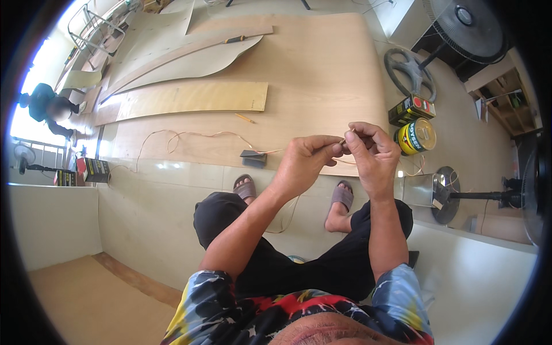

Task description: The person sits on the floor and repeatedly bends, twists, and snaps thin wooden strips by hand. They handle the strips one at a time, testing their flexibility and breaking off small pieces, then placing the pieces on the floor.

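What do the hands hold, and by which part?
Left hand and right hand pinch a thin, pale-orange cord; whether by an end or mid-length is unclear.

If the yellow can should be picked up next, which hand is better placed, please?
Probably the right hand: the yellow can stands close on its right. The left hand is farther away; both hands pinch the thin cord.
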{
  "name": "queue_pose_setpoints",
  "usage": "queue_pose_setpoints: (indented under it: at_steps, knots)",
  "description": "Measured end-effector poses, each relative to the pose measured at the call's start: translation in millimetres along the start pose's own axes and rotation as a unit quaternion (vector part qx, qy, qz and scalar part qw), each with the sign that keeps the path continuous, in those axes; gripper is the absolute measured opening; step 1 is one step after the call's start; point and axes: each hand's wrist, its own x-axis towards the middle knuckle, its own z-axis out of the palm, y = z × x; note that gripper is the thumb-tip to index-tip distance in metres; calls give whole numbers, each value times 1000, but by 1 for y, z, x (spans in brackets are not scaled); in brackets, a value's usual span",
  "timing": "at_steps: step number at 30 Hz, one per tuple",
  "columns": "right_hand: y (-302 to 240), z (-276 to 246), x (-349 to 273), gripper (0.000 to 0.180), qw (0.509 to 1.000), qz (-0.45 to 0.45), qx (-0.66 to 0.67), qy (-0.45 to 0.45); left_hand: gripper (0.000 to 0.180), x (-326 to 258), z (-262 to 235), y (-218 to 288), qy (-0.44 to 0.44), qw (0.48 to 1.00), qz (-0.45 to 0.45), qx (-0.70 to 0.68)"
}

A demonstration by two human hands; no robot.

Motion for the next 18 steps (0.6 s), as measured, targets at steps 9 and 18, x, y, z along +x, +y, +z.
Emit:
queue_pose_setpoints:
  at_steps: [9, 18]
  knots:
    - [2, 2, -2, 16, 999, 6, -28, 14, 17, -2, 0, 1, 38, 991, 57, 114]
    - [4, 5, -4, 14, 999, -3, -34, 20, 16, -12, 0, 7, 87, 948, 93, 292]
